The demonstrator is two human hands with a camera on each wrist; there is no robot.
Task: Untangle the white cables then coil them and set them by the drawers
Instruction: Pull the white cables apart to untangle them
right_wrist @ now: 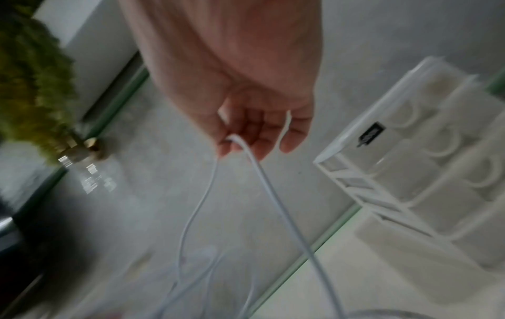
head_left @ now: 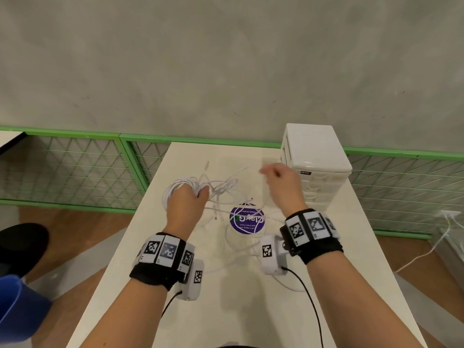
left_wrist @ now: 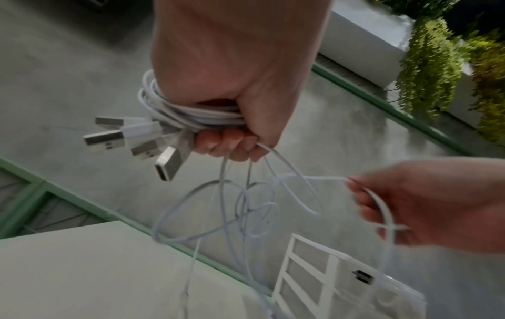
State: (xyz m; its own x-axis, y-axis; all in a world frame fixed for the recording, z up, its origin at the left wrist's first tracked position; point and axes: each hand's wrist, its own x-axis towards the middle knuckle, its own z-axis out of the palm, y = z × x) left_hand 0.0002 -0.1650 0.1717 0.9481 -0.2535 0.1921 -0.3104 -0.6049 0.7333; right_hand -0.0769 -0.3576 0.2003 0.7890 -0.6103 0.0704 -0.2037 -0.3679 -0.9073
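Observation:
My left hand point(head_left: 187, 199) point(left_wrist: 232, 120) is raised over the white table point(head_left: 251, 310) and grips a coiled bundle of white cables point(head_left: 175, 187) point(left_wrist: 196, 113). Several USB plugs point(left_wrist: 142, 142) stick out beside the fist. Loose strands point(head_left: 226, 187) point(left_wrist: 246, 207) hang tangled from the bundle toward the table. My right hand point(head_left: 278, 179) point(right_wrist: 254, 136) is lifted just left of the white drawer unit point(head_left: 316, 167) point(right_wrist: 426, 155) and pinches one white strand point(right_wrist: 262, 172) that loops down.
A round purple sticker point(head_left: 247, 219) lies on the table under the strands. A green mesh fence point(head_left: 75, 169) runs behind the table along a grey wall. A blue object point(head_left: 17, 307) sits at the lower left.

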